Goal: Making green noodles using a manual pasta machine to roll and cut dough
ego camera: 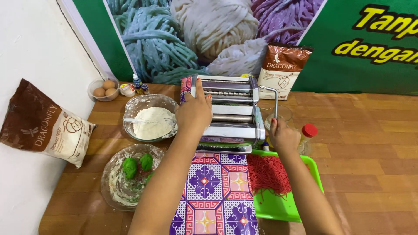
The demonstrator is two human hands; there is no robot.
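The left hand (194, 112) lies flat, fingers together, on the steel pasta machine (230, 114) near the table's (361, 152) back edge. The right hand (282, 135) is closed around its crank handle (274, 104), above a green tray (278, 204) of red noodles (267, 174).

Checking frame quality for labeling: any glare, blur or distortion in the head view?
Head view: even, soft light with faint shadows; mild glare on the metal pasta machine and glass bowl of flour; left hand and right hand are sharp, no motion blur; wide-angle stretch shows at the edges.
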